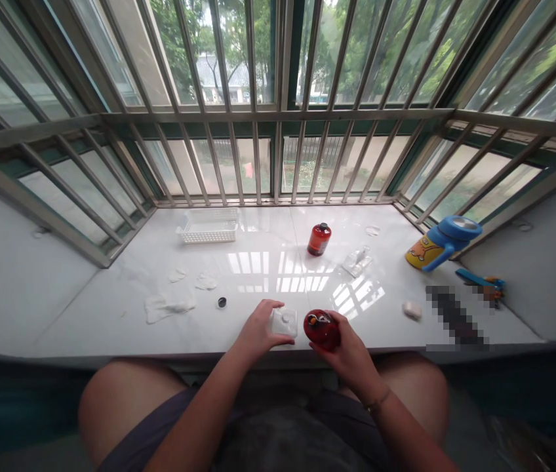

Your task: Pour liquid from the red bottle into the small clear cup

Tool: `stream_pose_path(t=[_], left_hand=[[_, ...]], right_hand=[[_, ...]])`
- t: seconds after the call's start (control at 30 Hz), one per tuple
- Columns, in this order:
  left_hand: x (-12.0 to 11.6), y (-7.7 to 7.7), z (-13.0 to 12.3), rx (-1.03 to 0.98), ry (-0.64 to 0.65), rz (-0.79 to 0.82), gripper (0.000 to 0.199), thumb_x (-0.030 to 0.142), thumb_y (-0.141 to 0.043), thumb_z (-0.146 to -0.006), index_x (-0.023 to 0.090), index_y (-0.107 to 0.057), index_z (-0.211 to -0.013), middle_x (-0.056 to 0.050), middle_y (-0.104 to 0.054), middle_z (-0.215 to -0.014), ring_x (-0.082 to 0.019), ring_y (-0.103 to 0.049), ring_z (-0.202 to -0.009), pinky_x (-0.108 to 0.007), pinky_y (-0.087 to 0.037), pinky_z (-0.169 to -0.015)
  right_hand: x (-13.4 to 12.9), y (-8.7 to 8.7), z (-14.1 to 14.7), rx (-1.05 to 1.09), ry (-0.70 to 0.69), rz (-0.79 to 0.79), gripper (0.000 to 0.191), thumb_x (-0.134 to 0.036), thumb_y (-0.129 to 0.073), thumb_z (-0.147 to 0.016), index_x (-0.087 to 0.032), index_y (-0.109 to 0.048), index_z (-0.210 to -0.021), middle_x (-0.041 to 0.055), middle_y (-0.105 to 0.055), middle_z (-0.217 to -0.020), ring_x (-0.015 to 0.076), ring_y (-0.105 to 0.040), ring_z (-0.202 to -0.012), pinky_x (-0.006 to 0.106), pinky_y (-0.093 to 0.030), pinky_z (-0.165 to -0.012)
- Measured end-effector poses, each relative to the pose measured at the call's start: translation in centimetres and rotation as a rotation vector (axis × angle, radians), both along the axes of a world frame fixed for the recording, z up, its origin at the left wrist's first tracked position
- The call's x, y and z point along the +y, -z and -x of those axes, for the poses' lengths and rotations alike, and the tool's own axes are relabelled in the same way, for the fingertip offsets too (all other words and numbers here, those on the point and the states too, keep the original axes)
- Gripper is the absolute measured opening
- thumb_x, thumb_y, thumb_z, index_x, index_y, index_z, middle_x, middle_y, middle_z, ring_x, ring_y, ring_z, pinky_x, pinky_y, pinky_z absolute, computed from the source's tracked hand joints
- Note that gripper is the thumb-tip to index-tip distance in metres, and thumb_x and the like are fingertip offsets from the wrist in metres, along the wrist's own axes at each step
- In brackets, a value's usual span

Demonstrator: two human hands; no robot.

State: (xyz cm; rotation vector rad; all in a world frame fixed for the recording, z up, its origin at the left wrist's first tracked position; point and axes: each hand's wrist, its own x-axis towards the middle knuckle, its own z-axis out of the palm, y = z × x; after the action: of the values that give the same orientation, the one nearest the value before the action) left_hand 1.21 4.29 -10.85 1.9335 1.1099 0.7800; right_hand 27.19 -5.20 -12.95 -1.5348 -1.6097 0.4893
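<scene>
The left hand (259, 329) grasped a small, clear, square-sided container (285, 324) above the glossy white counter (111, 301). The right hand (351, 347) clasped a translucent dark-red bottle (326, 333), just right of the container and apparently apart, its long axis tilted, mouth towards the left hand's side.

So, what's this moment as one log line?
Left fingers: holding clear squarish container | Right fingers: holding glossy dark-red rounded bottle | Container and bottle: apart | Small round black cap: on shiny white countertop
</scene>
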Motion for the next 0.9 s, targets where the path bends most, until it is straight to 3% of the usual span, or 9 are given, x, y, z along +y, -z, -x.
stream_pose_path(t=[0.17, 0.37, 0.5, 0.9], left_hand=[[-0.8, -1.5, 1.5, -0.016, 0.034, -0.068, 0.083, 0.033, -0.106, -0.062, 0.030, -0.066, -0.134, -0.008, -0.066, -0.132, -0.034, -0.067, -0.127, -0.051, -0.057, -0.112], [-1.2, -1.6, 2.4, 0.024, 0.063, -0.037, 0.098, 0.032, -0.104, -0.065, 0.036, -0.055, -0.151, -0.009, -0.064, -0.144, -0.037, -0.064, -0.134, -0.052, -0.065, -0.102], [-1.6, -1.7, 2.3, -0.019, 0.085, -0.029, 0.093, 0.036, -0.104, -0.065, 0.034, -0.058, -0.146, -0.009, -0.064, -0.144, -0.035, -0.066, -0.130, -0.047, -0.069, -0.093], [-2.2, -2.9, 1.8, -0.032, 0.088, 0.047, 0.087, 0.037, -0.106, -0.063, 0.031, -0.064, -0.139, -0.010, -0.067, -0.137, -0.033, -0.068, -0.123, -0.040, -0.068, -0.083]], right_hand=[[0.3, 0.3, 0.2, -0.069, -0.052, -0.036, 0.067, -0.037, -0.080, -0.086, -0.029, -0.052, -0.147, 0.0103, -0.068, -0.140, 0.0347, -0.069, -0.125, 0.054, -0.060, -0.105], [1.0, -0.1, -0.1, -0.194, -0.099, -0.138, 0.071, -0.025, -0.075, -0.085, -0.031, -0.050, -0.151, 0.0102, -0.068, -0.141, 0.0364, -0.068, -0.126, 0.058, -0.058, -0.106], [1.3, -0.3, -0.2, -0.264, -0.114, -0.185, 0.074, -0.021, -0.072, -0.085, -0.032, -0.046, -0.154, 0.0098, -0.068, -0.142, 0.0368, -0.068, -0.127, 0.059, -0.056, -0.106], [1.4, -2.4, -0.7, -0.433, -0.150, -0.200, 0.071, -0.014, -0.066, -0.088, -0.033, -0.049, -0.154, 0.0097, -0.067, -0.145, 0.0358, -0.065, -0.131, 0.060, -0.048, -0.114]])
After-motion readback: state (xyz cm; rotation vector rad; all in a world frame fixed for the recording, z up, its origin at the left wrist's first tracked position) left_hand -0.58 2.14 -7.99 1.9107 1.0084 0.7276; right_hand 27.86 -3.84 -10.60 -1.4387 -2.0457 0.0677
